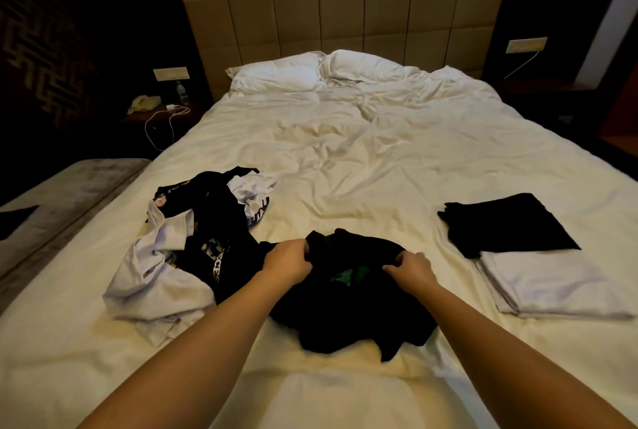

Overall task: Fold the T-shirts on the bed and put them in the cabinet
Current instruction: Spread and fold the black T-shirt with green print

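Observation:
A crumpled black T-shirt (348, 307) with a green print lies on the bed in front of me. My left hand (288, 261) grips its upper edge on the left, and my right hand (411, 268) pinches the same edge on the right. To the left lies a loose heap of black and white T-shirts (193, 242). On the right, a folded black T-shirt (504, 223) lies partly on top of a folded white T-shirt (549, 285). No cabinet is in view.
The white bed (362, 138) is rumpled, with two pillows (276, 74) by the padded headboard. A nightstand at the back left carries a phone (143, 104), a bottle and a white cable. A grey bench (62, 200) runs along the bed's left side.

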{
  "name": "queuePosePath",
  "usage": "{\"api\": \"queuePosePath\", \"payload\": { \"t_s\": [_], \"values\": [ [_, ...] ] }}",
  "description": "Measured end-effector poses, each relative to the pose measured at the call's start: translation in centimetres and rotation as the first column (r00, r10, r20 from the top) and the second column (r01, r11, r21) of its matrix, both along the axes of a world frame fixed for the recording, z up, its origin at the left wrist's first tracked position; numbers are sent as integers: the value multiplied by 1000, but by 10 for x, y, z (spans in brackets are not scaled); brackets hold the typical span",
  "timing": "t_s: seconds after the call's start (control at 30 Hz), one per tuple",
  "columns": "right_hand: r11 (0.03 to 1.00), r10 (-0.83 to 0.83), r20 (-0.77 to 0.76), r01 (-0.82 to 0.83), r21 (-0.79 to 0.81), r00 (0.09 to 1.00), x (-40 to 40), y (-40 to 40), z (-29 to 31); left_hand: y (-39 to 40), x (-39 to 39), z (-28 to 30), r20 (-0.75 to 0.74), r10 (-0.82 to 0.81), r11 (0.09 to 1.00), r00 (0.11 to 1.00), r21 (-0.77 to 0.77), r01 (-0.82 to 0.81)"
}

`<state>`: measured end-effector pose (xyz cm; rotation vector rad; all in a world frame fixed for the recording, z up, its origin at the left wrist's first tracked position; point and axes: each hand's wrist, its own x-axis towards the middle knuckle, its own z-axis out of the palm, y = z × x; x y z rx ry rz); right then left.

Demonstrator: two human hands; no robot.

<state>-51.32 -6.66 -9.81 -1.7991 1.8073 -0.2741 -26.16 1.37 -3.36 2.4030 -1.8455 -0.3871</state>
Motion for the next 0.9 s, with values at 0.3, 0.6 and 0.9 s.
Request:
{"api": "queuePosePath", "payload": {
  "t_s": [0.3, 0.6, 0.9],
  "values": [
    [968, -128, 410, 23, 252, 903, -16, -19, 0, -25, -7, -30, -269, -116, 993, 956, 3, 121],
    [987, -19, 832, -124, 106, 555, 13, -26, 99, -59, -27, 33, -818, -139, 964, 558, -240, -111],
    [914, 120, 922, -403, 43, 369, 10, -16, 166, -53, -33, 90, -951, 53, 971, 304, 120, 205]
  ]
}}
